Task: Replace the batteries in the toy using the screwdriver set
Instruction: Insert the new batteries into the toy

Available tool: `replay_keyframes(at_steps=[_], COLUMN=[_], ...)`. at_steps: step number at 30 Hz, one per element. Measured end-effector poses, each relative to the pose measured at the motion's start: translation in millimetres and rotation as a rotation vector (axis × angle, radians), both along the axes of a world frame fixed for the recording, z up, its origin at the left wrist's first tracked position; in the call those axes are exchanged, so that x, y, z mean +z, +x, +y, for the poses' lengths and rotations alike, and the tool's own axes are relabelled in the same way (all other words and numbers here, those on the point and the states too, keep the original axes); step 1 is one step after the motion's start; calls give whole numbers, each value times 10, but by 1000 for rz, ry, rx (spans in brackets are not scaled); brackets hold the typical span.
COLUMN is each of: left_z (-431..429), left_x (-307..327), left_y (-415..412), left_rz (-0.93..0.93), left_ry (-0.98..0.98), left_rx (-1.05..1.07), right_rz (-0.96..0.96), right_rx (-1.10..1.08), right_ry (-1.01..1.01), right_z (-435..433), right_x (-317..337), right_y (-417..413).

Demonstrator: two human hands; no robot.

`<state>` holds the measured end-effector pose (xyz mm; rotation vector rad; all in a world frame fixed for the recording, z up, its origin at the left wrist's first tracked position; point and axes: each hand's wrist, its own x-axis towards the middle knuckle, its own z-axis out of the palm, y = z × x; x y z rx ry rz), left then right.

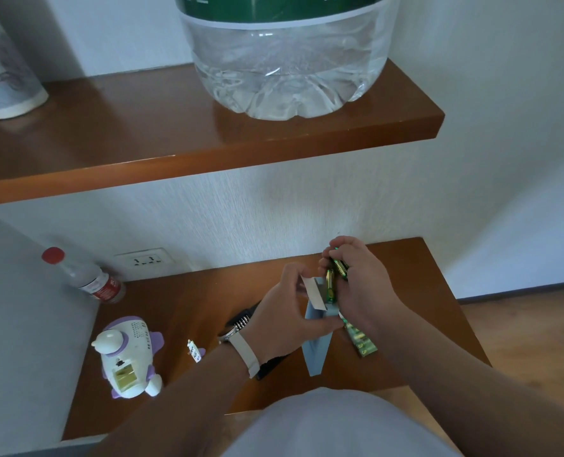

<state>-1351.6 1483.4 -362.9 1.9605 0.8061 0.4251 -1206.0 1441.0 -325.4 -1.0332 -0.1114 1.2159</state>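
Hands meet above the brown table [175,301], well right of the toy [127,356], which lies with its battery bay open. Left hand [284,310] pinches the white flap of a grey box [315,354]; right hand [363,286] curls round green batteries [339,267].

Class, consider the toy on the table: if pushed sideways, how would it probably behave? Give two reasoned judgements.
The toy probably rocks or slides rather than rolls: its body is rounded, but purple fins stick out sideways. It is likely light for its size, since its battery bay lies open and looks empty.
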Motion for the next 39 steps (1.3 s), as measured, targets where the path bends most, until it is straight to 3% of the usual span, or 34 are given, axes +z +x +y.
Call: replay_keyframes(at_steps=[5, 8, 16, 31, 39], left_z=[-50, -64, -82, -117, -130], left_x=[-30, -45, -13, 24, 39], left_y=[61, 51, -5, 18, 12], left_rz=[43, 66, 29, 27, 23], left_ry=[82, 107, 55, 60, 60], left_rx=[17, 20, 27, 31, 22], right_rz=[-362, -440, -217, -395, -368], right_rx=[74, 120, 109, 108, 100], right_ry=[-61, -69, 75, 100, 124], right_z=[-62, -98, -153, -272, -298], right_x=[-12, -28, -14, -16, 22], right_y=[-46, -62, -72, -129, -133])
